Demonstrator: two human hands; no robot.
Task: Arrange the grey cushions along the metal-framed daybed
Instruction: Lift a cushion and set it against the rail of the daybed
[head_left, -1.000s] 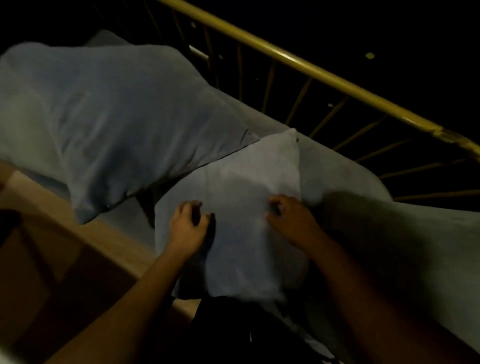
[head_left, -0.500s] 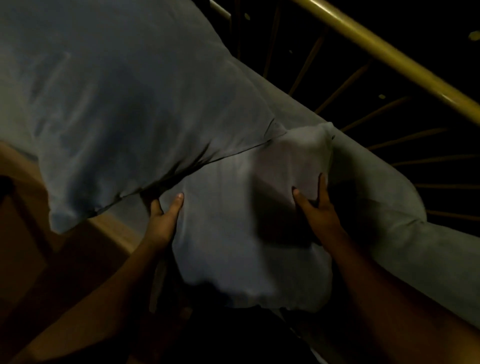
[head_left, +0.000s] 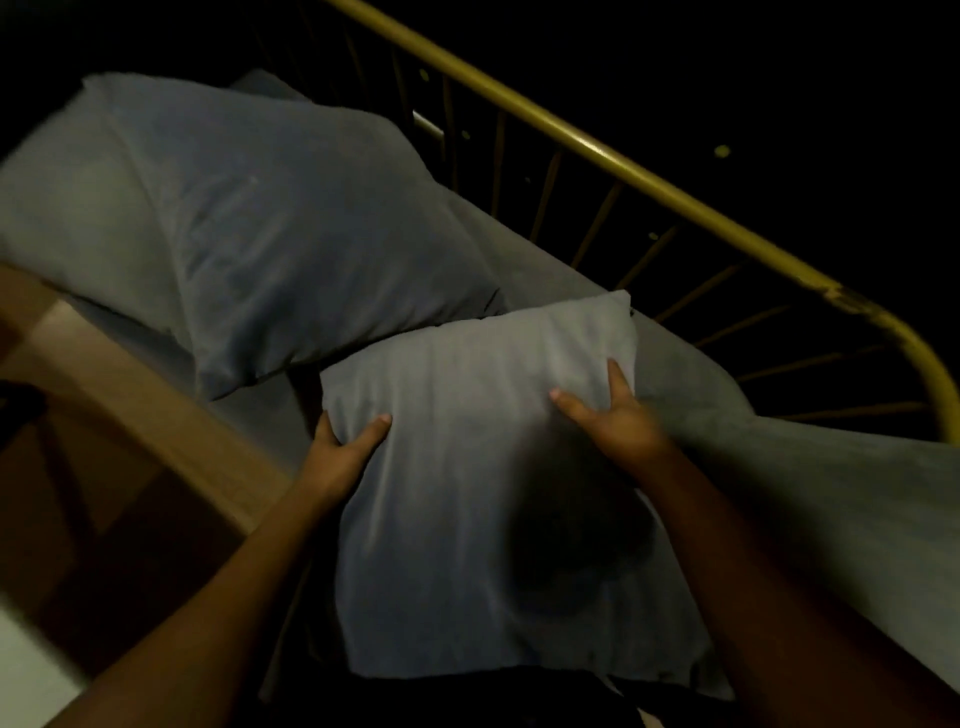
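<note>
Head view, dim, both hands (head_left: 343, 447) (head_left: 618, 415) gripping small grey cushion (head_left: 467, 467), left fingers hidden behind its edge

Matt grey cloth cushions (head_left: 467, 467) — glossy brass-toned metal rail (head_left: 597, 150), smooth wood ledge (head_left: 156, 410).

A wooden ledge (head_left: 156, 400) runs past on my left, with pale floor (head_left: 26, 670) showing beyond it in the corner.
</note>
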